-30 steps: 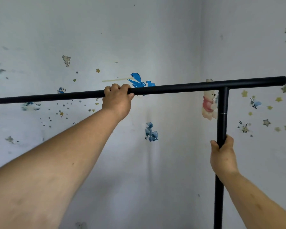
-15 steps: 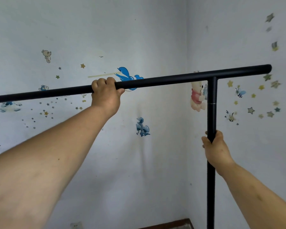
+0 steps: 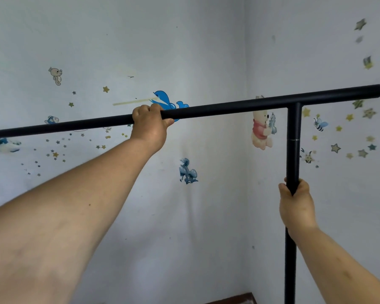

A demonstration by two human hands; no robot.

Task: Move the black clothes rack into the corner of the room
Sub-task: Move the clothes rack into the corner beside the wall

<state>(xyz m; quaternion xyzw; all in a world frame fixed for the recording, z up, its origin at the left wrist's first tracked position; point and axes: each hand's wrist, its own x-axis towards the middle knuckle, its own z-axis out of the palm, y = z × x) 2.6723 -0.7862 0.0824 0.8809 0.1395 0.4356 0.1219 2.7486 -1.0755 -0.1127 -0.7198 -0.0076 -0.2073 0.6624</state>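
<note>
The person's left hand (image 3: 150, 126) was closed over the top rail (image 3: 217, 107) of the black clothes rack (image 3: 293, 128), fingers curled over the tube from above, while the right hand (image 3: 295, 204) was wrapped round the upright post (image 3: 291, 260) lower down. The rack stood close before the corner where the two pale walls (image 3: 206, 51) met, the rail running across the view, its capped right end already in front of the right-hand wall.

Doing this step well seemed to call for keeping both grips firm and guiding the frame as one piece: the hand on the rail steadying the top, the hand on the post steering the near end. A slow, even push would likely keep the post upright and the rail end from scraping the wall stickers (image 3: 262, 130). The base was out of sight, so whether it rolled or had to be lifted could not be told; only a strip of dark floor (image 3: 235, 299) showed at the bottom.

The rack was matte black tubing, bare of clothes, with a T-joint under the rail and a thin seam just below it.
</note>
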